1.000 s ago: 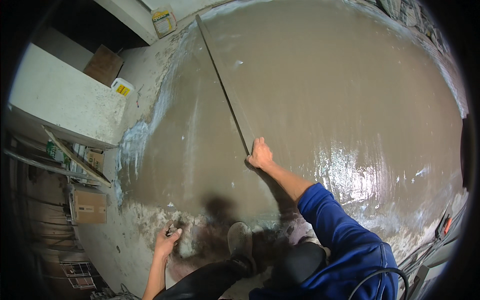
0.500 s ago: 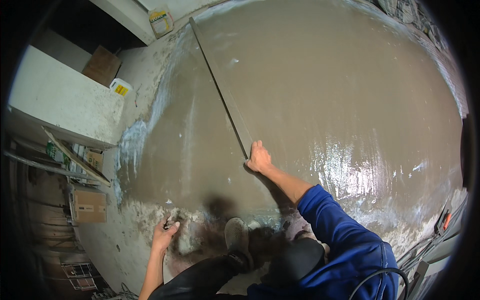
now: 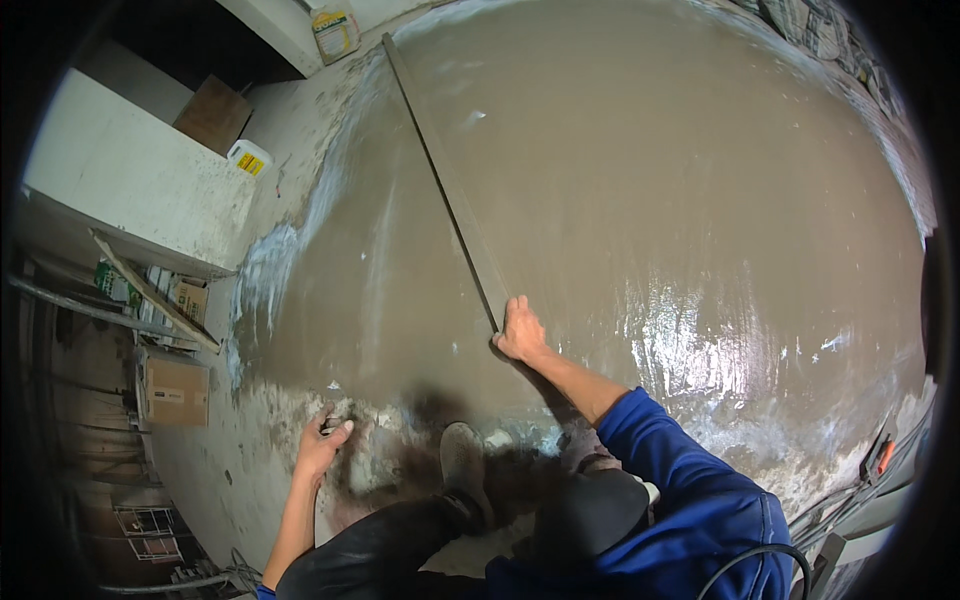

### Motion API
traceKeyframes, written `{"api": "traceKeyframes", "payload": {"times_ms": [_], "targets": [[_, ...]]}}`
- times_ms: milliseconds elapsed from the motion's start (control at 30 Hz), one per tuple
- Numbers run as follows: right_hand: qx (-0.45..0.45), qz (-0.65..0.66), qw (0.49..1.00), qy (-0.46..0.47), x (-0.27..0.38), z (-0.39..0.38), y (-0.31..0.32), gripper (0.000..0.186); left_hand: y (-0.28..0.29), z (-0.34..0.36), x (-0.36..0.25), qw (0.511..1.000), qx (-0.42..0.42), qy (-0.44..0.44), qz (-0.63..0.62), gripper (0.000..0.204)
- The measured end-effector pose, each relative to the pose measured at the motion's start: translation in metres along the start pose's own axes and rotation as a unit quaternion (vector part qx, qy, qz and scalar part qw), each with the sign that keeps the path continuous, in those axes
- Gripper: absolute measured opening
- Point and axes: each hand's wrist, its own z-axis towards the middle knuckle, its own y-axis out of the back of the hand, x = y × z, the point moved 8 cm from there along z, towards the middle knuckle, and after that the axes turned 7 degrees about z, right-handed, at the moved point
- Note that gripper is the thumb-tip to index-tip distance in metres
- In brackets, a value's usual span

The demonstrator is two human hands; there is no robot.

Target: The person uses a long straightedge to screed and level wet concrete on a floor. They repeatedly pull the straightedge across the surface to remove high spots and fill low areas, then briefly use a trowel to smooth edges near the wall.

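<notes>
Straightedge (image 3: 445, 180): long metal bar, lies flat across wet grey screed (image 3: 650, 200), near end by the person's knee. Right hand (image 3: 520, 332): closed over that end, arm out for reach. Left hand (image 3: 322, 447): fingers curled round sth small, pressed on rough floor (image 3: 250, 470), prob. as prop.

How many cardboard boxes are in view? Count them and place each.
2. One brown box lies at the upper left beside the white wall; another box stands at the left edge by the shelves. Others may be hidden in the dark.
</notes>
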Motion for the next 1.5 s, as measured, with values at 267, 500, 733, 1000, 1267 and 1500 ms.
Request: {"api": "traceKeyframes", "payload": {"times_ms": [267,500,733,1000,1267,1500], "targets": [[0.057,0.014,0.998,-0.039,-0.027,-0.097,0.011,0.053,0.002,-0.002,0.005,1.0,-0.01,0.018,0.007,0.076],[0.025,0.002,1.0,-0.008,-0.029,-0.105,0.026,0.052,-0.002,0.002,-0.01,0.999,-0.01,-0.007,0.033,0.077],[0.024,-0.028,0.999,-0.006,-0.05,-0.163,0.048,0.053,-0.013,0.017,-0.056,0.946,0.019,-0.096,0.308,0.086],[0.03,-0.036,0.999,-0.012,-0.06,-0.186,0.066,0.051,-0.208,0.065,-0.114,0.913,0.094,-0.18,0.353,0.109],[0.002,-0.044,0.999,-0.008,-0.093,-0.206,0.079,0.051,-0.373,0.078,-0.102,0.977,0.038,-0.116,0.174,0.122],[-0.03,-0.1,0.995,0.003,-0.104,-0.206,0.068,0.05,-0.4,0.118,-0.124,0.993,0.058,-0.104,0.012,0.111]]}}
